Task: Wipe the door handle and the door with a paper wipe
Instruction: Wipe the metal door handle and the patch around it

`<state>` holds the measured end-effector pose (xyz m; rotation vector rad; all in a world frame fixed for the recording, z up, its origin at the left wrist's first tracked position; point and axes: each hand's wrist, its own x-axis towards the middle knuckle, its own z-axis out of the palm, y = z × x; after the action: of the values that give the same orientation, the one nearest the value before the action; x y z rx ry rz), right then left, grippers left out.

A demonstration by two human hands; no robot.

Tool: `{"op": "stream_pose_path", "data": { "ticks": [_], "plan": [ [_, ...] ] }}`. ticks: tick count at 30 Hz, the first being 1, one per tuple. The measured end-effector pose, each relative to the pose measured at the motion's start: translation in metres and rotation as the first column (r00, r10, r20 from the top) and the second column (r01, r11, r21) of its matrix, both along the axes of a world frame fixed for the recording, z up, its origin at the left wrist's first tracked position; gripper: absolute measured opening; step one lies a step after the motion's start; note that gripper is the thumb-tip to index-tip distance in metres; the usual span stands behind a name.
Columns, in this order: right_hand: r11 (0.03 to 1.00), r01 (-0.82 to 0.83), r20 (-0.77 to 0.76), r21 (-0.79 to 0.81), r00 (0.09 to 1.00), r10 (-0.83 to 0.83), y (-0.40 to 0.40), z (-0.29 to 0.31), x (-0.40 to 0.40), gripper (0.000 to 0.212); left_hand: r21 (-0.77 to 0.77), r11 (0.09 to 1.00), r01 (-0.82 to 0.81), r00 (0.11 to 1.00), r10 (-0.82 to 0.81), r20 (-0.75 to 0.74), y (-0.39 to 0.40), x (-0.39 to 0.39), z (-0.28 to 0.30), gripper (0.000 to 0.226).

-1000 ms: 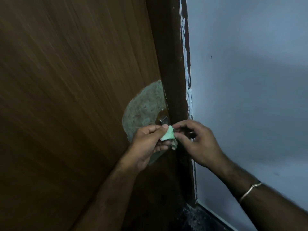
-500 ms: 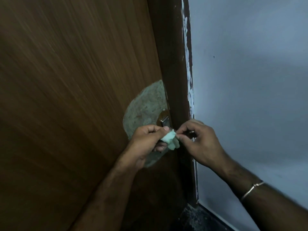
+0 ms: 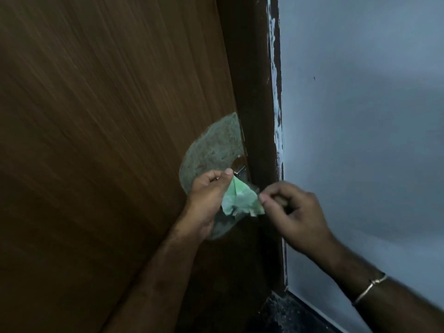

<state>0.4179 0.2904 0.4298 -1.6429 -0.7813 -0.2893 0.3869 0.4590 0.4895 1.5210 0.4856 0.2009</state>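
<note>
A pale green paper wipe (image 3: 240, 198) is stretched between my two hands in front of the brown wooden door (image 3: 101, 140). My left hand (image 3: 209, 193) pinches its upper left corner with thumb and forefinger. My right hand (image 3: 293, 212) pinches its right edge. Just above my left thumb a small piece of the metal door handle (image 3: 239, 170) shows; the rest is hidden behind my hands. A worn grey-green round patch (image 3: 213, 152) surrounds the handle on the door.
The dark brown door frame (image 3: 259, 116) runs down beside the door, with chipped white paint along its right edge. A pale grey-blue wall (image 3: 360, 116) fills the right side. Dark speckled floor (image 3: 283, 313) shows at the bottom.
The wipe was a small bunched wad between my fingertips; my hands have moved apart and it is now spread open. My right hand has shifted right.
</note>
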Motion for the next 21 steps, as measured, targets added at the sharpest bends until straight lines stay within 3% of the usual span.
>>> {"op": "stream_pose_path", "data": {
  "ticks": [2, 6, 7, 10, 12, 16, 19, 21],
  "plan": [
    [0.997, 0.062, -0.036, 0.053, 0.998, -0.060, -0.001, 0.011, 0.003, 0.017, 0.144, 0.990, 0.003, 1.000, -0.004, 0.006, -0.001, -0.001, 0.000, 0.016],
    [0.916, -0.039, -0.187, -0.399, 0.982, -0.040, 0.020, 0.013, -0.001, 0.079, 0.585, 0.808, 0.069, 0.996, -0.090, 0.007, -0.003, -0.003, 0.000, 0.012],
    [0.912, -0.058, -0.231, -0.406, 0.972, -0.041, 0.025, 0.012, -0.002, 0.078, 0.635, 0.766, 0.097, 0.993, -0.120, -0.007, -0.004, -0.003, 0.000, 0.011],
    [0.972, -0.116, -0.411, -0.202, 0.911, 0.023, 0.023, 0.014, 0.004, 0.033, 0.756, 0.637, 0.150, 0.981, -0.189, -0.035, -0.006, -0.005, -0.001, 0.008],
    [0.962, -0.169, -0.490, -0.214, 0.871, 0.044, 0.015, 0.013, 0.011, 0.021, 0.797, 0.592, 0.117, 0.978, -0.208, 0.010, -0.002, -0.004, -0.003, 0.006],
    [0.965, -0.077, -0.461, -0.251, 0.886, -0.049, 0.006, 0.017, 0.015, 0.034, 0.813, 0.577, 0.082, 0.969, -0.237, 0.071, 0.003, -0.004, -0.003, 0.006],
    [0.947, -0.319, -0.587, -0.041, 0.774, 0.236, 0.001, 0.022, 0.017, 0.043, 0.777, 0.610, 0.152, 0.959, -0.282, 0.034, 0.001, -0.003, 0.000, 0.005],
    [0.885, -0.451, -0.614, -0.113, 0.732, 0.295, 0.000, 0.020, 0.021, 0.038, 0.700, 0.694, 0.169, 0.955, -0.292, 0.060, 0.001, -0.001, 0.002, 0.004]
  ]
}}
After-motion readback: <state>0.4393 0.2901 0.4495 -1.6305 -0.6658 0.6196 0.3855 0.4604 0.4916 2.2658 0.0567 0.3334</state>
